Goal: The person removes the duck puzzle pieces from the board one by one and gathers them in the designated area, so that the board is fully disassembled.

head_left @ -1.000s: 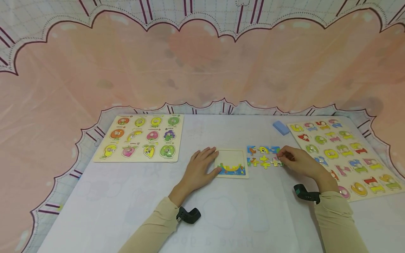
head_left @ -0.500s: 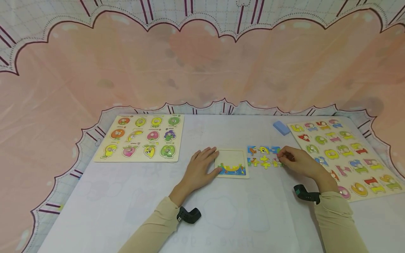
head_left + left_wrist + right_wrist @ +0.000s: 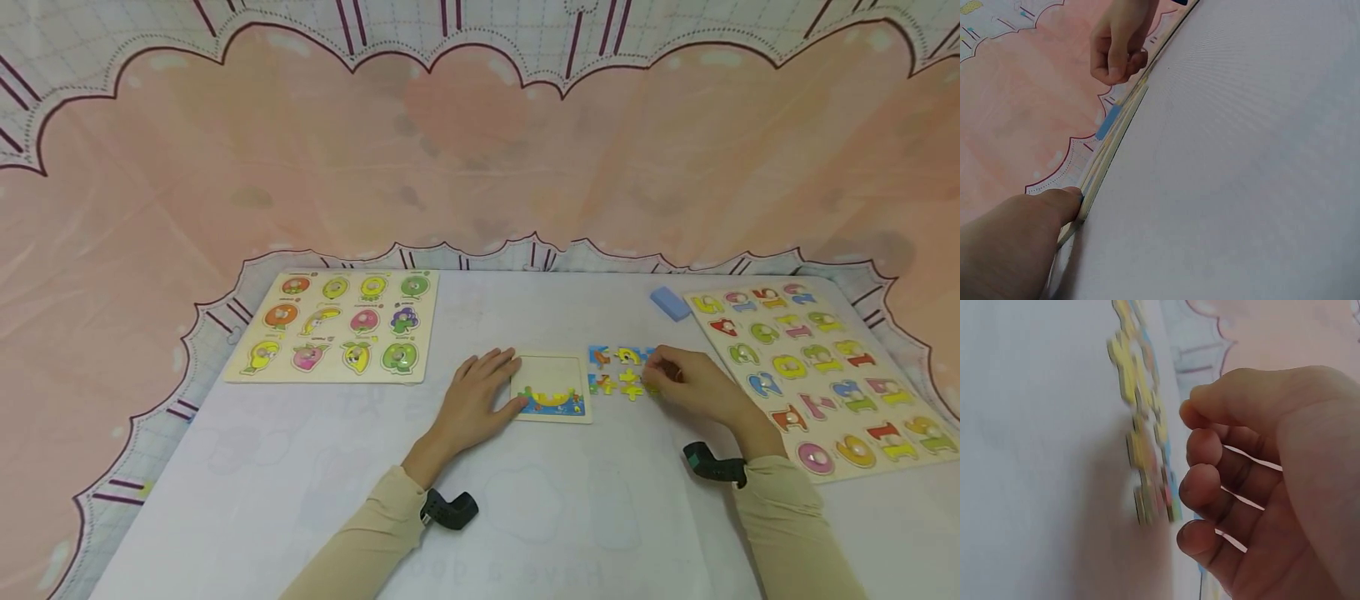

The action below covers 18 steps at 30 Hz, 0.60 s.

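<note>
While the left hand (image 3: 476,398), fingers extended, rests against the pale, square wooden puzzle tray (image 3: 551,375) on the white-covered bench (image 3: 570,483), the right hand (image 3: 693,383) hangs at the flat, multicoloured jigsaw pieces (image 3: 631,389) beside it, fingers curled, nothing visible between them. Advised: brace the tray; pinch one piece edgewise.

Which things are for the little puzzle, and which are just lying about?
Seems part of it:
- wooden frame, touched by the left hand
- loose puzzle pieces, near the right hand

Seems just lying about:
- fruit board
- number board
- blue block
</note>
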Tool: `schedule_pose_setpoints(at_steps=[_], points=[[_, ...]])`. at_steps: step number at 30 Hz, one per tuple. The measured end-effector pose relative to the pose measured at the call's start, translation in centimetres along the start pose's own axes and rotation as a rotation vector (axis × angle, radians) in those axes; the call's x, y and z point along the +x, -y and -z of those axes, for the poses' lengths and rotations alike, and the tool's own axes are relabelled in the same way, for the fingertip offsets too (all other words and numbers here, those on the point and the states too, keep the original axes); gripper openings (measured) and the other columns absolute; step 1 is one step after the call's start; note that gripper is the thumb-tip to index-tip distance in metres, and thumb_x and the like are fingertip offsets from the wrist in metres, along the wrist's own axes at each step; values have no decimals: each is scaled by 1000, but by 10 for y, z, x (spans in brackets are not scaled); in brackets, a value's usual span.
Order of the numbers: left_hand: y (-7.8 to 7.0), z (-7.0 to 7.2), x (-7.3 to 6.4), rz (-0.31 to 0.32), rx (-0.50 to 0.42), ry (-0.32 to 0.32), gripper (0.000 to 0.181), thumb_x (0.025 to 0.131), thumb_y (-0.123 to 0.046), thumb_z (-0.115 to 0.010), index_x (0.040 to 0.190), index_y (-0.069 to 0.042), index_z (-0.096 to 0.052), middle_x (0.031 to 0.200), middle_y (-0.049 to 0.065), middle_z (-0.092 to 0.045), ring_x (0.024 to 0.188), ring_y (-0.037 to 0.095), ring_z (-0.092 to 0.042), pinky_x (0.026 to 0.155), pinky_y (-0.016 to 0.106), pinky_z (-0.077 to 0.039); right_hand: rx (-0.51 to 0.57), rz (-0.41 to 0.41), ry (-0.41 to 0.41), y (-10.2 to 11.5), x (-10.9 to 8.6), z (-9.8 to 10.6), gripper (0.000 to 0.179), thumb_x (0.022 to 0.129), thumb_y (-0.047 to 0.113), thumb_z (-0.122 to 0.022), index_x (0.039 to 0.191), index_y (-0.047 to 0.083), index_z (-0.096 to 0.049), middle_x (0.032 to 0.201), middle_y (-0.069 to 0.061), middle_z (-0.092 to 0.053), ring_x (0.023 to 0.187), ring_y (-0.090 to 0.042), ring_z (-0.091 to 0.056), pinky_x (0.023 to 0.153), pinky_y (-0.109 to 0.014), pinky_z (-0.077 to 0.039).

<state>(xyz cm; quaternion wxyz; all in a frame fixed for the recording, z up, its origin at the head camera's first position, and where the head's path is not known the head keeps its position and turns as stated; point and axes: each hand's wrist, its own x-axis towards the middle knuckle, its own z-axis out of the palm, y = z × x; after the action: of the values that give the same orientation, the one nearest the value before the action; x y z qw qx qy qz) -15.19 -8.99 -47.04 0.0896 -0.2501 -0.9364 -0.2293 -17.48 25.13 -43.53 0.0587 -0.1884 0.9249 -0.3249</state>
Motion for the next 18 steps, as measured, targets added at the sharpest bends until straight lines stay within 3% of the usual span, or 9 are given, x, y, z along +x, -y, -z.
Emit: schedule_pose_setpoints(at_steps=[8,18], points=[[0,-2,1,2,1,6,57,89,-43,-59,137,-12,-51,147,4,-45,138,24,-37,115,49,-24,-8,19,8,17,6,-12,3,92,16,-60,91,13,-61,75,3,-53,70,-11,-47,58,-21,-40],[0,-1,1,3,-12,3,56,89,-41,-60,136,-12,-51,146,5,-45,138,24,-37,115,50,-24,20,105,7,41,12,-30,5,91,16,-61,91,11,-61,77,5,-53,72,-9,-47,60,-20,-40]])
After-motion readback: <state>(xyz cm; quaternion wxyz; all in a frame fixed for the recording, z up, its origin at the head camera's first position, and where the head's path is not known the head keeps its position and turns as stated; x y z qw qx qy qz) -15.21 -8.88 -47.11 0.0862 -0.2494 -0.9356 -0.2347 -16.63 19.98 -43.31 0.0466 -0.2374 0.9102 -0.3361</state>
